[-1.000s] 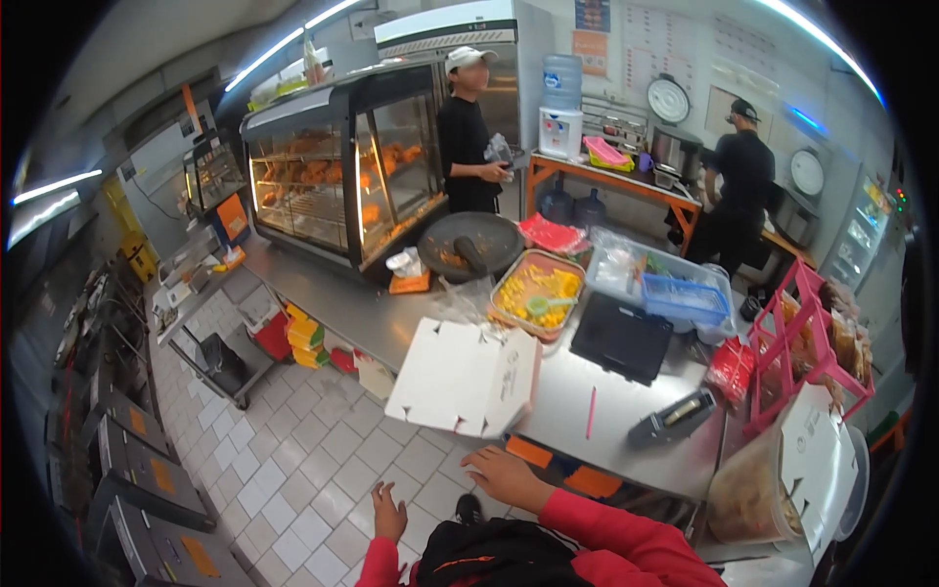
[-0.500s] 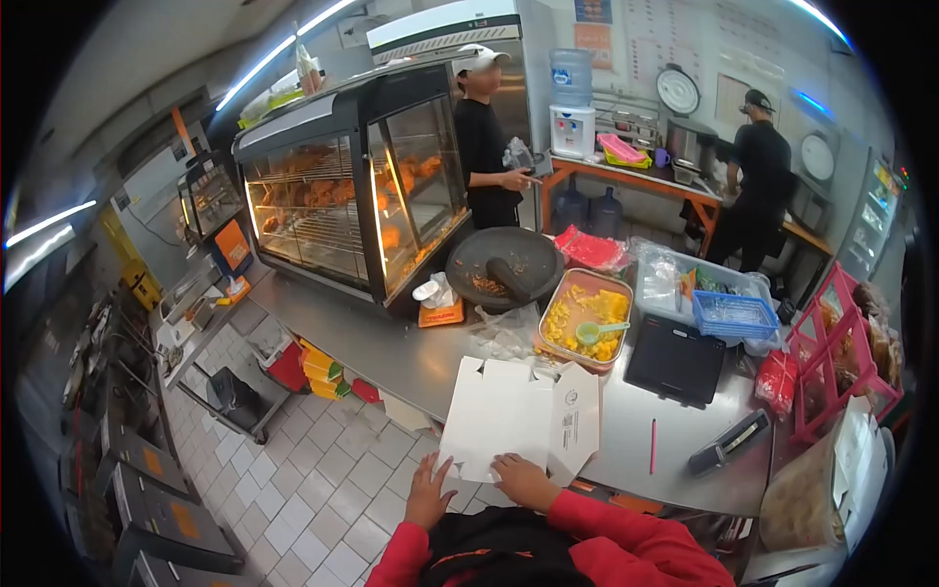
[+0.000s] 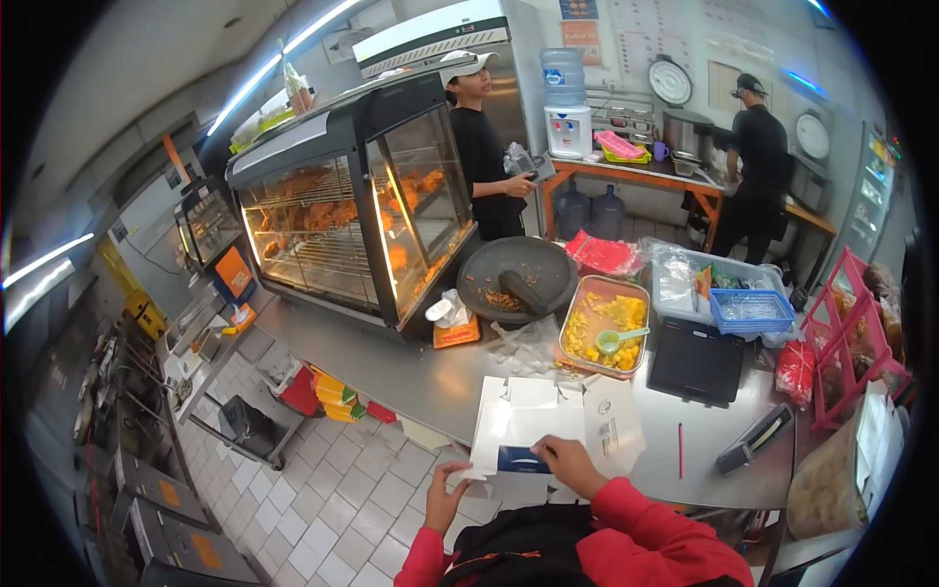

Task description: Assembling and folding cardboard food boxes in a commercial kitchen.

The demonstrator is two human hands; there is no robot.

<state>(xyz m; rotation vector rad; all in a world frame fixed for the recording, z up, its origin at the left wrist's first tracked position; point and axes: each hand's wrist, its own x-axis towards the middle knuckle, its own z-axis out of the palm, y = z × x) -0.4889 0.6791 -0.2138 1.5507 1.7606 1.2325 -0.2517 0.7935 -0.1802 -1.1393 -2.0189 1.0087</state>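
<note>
A flat white cardboard box blank (image 3: 533, 423) lies partly folded at the near edge of the steel counter. Its near flap is raised, and a dark blue patch shows there. My left hand (image 3: 447, 498) grips the blank's near left corner between thumb and fingers. With fingertips pinched together, my right hand (image 3: 570, 464) holds the folded flap at the near side. Beyond the blank sits a tray of yellow food pieces (image 3: 585, 328) with a pale green scoop (image 3: 608, 341) in it. A pink pen (image 3: 681, 450) lies to the right.
A heated glass cabinet of fried chicken (image 3: 323, 215) stands at the back left. Near it are a stone mortar (image 3: 476, 277) and pestle. A black tablet (image 3: 695, 362), blue basket (image 3: 747, 309) and pink rack (image 3: 854, 342) line the right. Two people (image 3: 476, 147) stand beyond the counter.
My right hand has gone from lying flat to pinching the flap, which is now folded up, showing dark blue. My left hand has closed on the corner. The view has shifted slightly.
</note>
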